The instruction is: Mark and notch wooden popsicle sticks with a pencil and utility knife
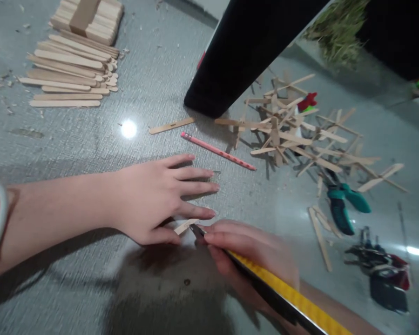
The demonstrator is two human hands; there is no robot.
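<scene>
My left hand lies palm down on the grey table, fingers spread. Close to its thumb tip is a short pale piece of wooden craft stick; whether the thumb presses on it I cannot tell. My right hand, slightly blurred, is closed around a yellow and black utility knife. The dark metal tip of the knife meets the right end of the stick piece. Beyond my left fingers lies a pink pencil, and a single craft stick rests near its eraser end.
At upper left are loose craft sticks and a banded bundle. A black upright post rises at the back. To the right are a heap of joined sticks, teal-handled pliers and a dark tool cluster.
</scene>
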